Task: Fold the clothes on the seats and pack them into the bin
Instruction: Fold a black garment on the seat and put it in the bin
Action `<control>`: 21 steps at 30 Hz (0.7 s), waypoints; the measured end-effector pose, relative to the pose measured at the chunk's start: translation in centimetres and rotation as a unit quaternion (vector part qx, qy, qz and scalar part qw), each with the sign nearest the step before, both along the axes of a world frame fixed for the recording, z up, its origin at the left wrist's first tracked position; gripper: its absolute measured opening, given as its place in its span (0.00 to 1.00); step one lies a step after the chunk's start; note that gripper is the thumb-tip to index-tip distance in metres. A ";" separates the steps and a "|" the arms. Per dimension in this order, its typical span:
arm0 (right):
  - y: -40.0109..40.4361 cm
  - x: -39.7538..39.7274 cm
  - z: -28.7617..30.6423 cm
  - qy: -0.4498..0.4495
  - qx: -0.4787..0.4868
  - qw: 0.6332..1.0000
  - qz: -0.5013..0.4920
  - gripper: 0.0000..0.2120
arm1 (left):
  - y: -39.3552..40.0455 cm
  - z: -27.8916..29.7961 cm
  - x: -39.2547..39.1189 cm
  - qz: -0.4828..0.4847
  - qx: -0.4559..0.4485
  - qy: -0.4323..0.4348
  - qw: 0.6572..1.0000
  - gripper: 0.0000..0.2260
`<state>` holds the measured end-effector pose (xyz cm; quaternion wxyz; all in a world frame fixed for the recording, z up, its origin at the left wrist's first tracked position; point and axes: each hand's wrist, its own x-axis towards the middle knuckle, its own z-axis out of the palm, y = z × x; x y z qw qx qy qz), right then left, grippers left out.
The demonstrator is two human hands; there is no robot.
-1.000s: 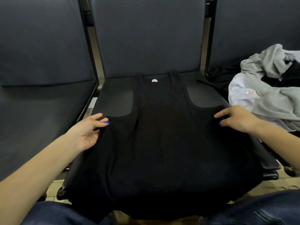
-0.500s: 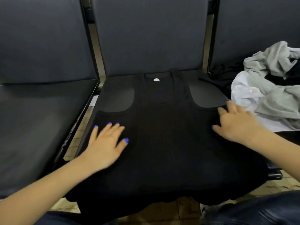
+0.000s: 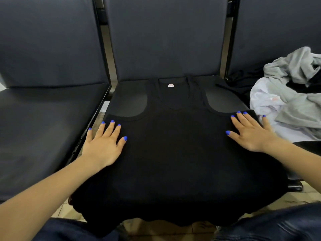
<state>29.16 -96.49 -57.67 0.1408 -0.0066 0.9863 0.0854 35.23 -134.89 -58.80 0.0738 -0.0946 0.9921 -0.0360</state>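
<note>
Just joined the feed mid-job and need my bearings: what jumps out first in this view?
A black tank top lies spread flat on the middle seat, neck toward the backrest, hem hanging over the front edge. Both hands press flat on it with blue-painted nails, the left hand at its left side, the right hand at its right. A crumpled grey and white clothes pile sits on the right seat.

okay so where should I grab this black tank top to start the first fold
Probably pinch the black tank top at its left side edge, by the armhole corner beside the left hand, coming from the outside. It lies flat, straps away, so that edge can swing across.
</note>
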 end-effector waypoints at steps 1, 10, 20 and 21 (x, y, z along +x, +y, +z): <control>-0.2 0.1 -0.1 0.001 0.007 1.000 0.000 0.31 | 0.2 0.1 -0.1 0.008 -0.001 -0.001 1.000 0.27; -4.6 0.5 0.3 0.001 -0.003 0.998 0.059 0.32 | 6.0 1.6 -2.0 -0.038 0.139 -0.024 0.989 0.26; -6.4 -9.4 4.1 -0.025 -0.294 0.955 -0.024 0.28 | 8.3 2.7 -12.9 0.099 0.328 0.053 0.938 0.20; -6.5 -10.7 3.8 -0.019 -0.318 0.947 -0.041 0.27 | 7.9 2.5 -14.4 0.114 0.342 0.072 0.930 0.20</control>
